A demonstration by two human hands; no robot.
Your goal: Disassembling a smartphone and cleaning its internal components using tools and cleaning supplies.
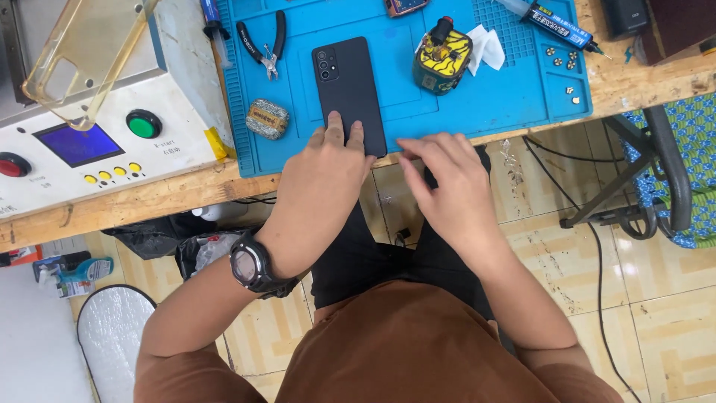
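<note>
A black smartphone [345,86] lies back-up on the blue work mat [507,89], its camera cluster at the far end. My left hand [321,175], with a black watch on the wrist, rests its fingertips on the phone's near end. My right hand [447,186] hovers at the mat's front edge just right of the phone, fingers spread and pointing left, holding nothing.
On the mat lie black pliers [265,45], a small patterned block [267,118], a yellow-and-black pot [442,58] beside a white tissue [486,46], and a glue tube [556,22]. A white machine [112,134] with buttons and a clear phone case [86,52] stands at the left. A chair [664,172] stands at the right.
</note>
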